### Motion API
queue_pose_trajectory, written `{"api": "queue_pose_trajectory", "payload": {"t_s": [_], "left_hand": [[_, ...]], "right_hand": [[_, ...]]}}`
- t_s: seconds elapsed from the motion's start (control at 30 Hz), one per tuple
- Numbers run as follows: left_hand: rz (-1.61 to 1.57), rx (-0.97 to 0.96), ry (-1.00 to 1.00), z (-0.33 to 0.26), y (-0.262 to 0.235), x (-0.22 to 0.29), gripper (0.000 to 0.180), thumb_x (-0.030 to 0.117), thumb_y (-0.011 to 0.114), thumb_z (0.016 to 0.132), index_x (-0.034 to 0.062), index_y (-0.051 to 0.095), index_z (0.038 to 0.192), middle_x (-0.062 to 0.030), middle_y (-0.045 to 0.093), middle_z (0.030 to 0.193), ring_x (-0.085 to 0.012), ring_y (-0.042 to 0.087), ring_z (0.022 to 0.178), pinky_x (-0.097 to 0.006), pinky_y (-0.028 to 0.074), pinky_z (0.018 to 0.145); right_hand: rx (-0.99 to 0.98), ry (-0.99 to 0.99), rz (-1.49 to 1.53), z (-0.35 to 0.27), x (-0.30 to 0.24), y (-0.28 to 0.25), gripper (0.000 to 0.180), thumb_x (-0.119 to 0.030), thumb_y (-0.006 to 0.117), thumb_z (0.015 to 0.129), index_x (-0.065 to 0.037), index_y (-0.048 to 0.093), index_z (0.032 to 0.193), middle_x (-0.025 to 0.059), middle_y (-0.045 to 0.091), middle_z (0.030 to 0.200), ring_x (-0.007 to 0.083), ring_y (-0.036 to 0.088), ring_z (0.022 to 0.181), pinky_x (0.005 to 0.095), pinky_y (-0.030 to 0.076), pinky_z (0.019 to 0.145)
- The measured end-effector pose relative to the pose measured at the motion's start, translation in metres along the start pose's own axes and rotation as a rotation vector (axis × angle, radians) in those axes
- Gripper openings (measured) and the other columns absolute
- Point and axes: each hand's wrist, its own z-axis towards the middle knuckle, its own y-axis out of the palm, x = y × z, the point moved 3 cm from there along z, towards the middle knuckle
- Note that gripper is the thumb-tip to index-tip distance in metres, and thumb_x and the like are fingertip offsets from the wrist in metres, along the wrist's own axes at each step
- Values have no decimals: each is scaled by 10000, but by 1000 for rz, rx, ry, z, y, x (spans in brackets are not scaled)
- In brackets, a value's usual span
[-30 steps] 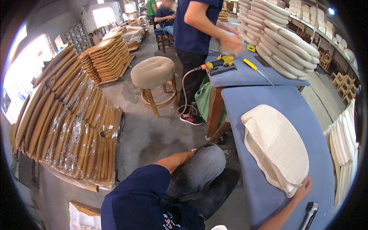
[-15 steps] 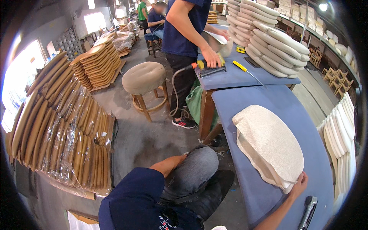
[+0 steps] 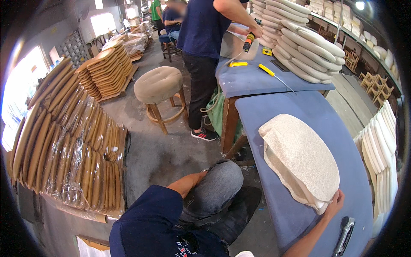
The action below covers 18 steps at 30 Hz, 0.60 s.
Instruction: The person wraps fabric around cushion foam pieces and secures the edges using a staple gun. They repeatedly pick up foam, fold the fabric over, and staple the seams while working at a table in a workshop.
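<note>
A cream seat cushion (image 3: 302,156) with nubby fabric lies on the blue padded table (image 3: 261,103) at my right. Its fabric edge hangs loose along the side facing me. At the cushion's near corner, my right hand (image 3: 335,203) pinches the fabric edge between thumb and fingers. My left hand (image 3: 198,176) rests at my bent knee, its fingers hidden behind the jeans. Close to my right forearm lies a black and silver staple gun (image 3: 343,236), held by nobody.
Ahead, a co-worker (image 3: 203,38) stands holding an orange and black tool (image 3: 248,43) over another blue table, with a yellow-handled screwdriver (image 3: 267,70) and stacked pale cushions (image 3: 306,51). A round stool (image 3: 158,85) stands left of them; plastic-wrapped brown seats (image 3: 72,150) fill the left side.
The co-worker has raised the tool up and to the right, uncovering a yellow object on their table. My hands and the cushion stay in nearly the same place.
</note>
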Motion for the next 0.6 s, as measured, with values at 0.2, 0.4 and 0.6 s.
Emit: {"api": "queue_pose_trajectory", "payload": {"t_s": [0.2, 0.4, 0.6], "left_hand": [[-61, 50, 52, -3, -8, 14, 484, 420, 600, 1034, 67, 633, 1363, -114, 674, 1331, -231, 625, 1199, -360, 438, 1053], [-467, 330, 338, -23, -43, 52, 487, 426, 599, 1038, 67, 633, 1367, -110, 672, 1337, -227, 622, 1205, -357, 433, 1062], [-779, 430, 410, -116, -94, 157, 356, 301, 601, 1057, 20, 685, 1257, -101, 720, 1206, -194, 670, 1109, -358, 476, 1031]], "right_hand": [[-19, 36, 9, 3, 14, -6, 277, -187, 588, 1044, 43, 645, 1187, 102, 678, 1076, 196, 613, 998, 333, 479, 921], [-46, 2, -21, 9, 14, 0, 311, -218, 587, 1053, 45, 641, 1211, 117, 679, 1111, 205, 616, 1033, 336, 481, 929], [-22, 7, -92, 7, 4, -8, 310, -223, 576, 1054, 51, 646, 1180, 129, 685, 1078, 208, 620, 990, 340, 489, 899]]}}
